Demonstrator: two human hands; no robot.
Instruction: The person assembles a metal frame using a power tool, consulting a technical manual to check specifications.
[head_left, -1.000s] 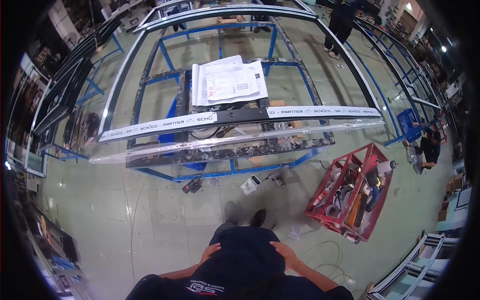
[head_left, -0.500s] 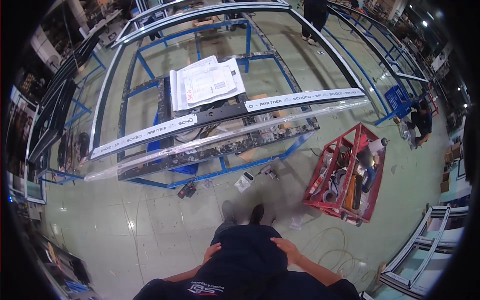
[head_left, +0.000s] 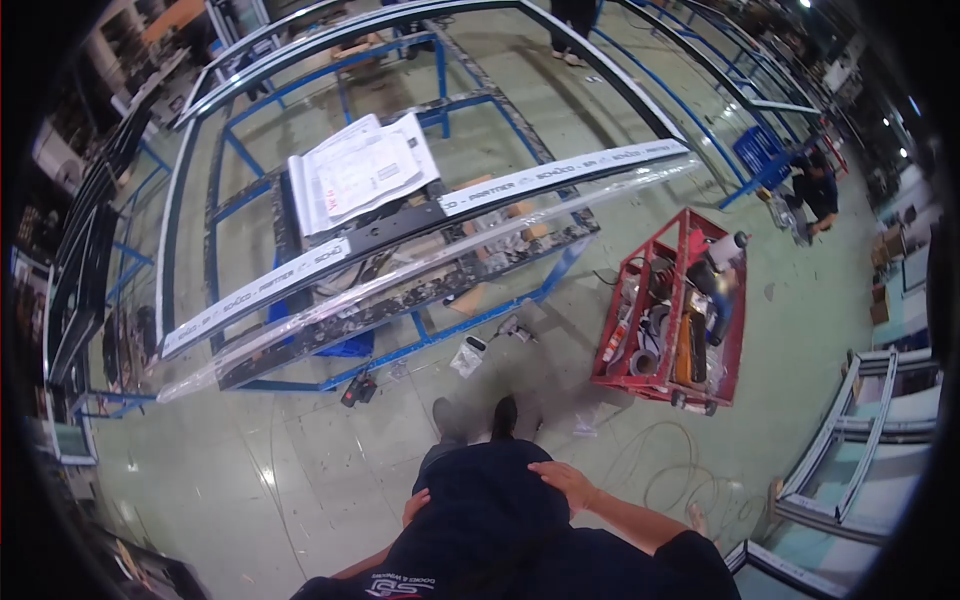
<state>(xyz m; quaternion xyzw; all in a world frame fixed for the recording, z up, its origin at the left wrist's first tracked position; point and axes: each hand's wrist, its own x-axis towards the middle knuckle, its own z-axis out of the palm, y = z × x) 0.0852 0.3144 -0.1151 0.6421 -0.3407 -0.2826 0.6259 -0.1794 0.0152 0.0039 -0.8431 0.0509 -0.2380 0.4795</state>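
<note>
My left hand [head_left: 416,506] rests at the left side of the dark clothing over my lap, partly hidden by the cloth, so its fingers show only in part. On the right side my right hand [head_left: 566,486] lies on the same clothing with its fingers spread and nothing in it. Neither hand touches the large window frame [head_left: 262,298] ahead, which lies on a blue and black metal stand [head_left: 423,322]. Papers [head_left: 362,172] in a plastic cover lie on the stand inside the frame. Clear plastic wrap [head_left: 440,268] hangs along the frame's near edge.
A red tool carrier [head_left: 727,385] with tape rolls and bottles stands on the floor at right. A cordless tool [head_left: 358,388] and a plastic packet [head_left: 467,358] lie before the stand. A person [head_left: 816,192] crouches at far right. More frames [head_left: 850,470] are at lower right.
The view has turned and tilted, so the frame and tool carrier sit further left. My right hand has moved slightly inward over the clothing; my left hand remains at its side.
</note>
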